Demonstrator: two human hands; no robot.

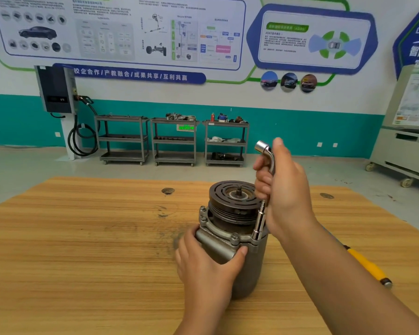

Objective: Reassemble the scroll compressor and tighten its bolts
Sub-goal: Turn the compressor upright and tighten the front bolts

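Head camera shows the compressor (257, 267) standing upright on the wooden table (82, 238), pulley (232, 197) on top, toward five o'clock of the frame's middle. The left hand (208, 264) grips the housing from the seven o'clock side, fingers and thumb wrapped round it. The right hand (283, 189) is curled tight round the bent wrench (260, 221), whose lower end sits on the flange at three o'clock. A yellow-handled tool (368, 264) lies at four o'clock, partly behind the right forearm.

A glossy chromed metal socket wrench (260, 220) is seen against the matt grey cast-metal compressor (247, 262); the worktop (82, 250) is grained, smudged wood.
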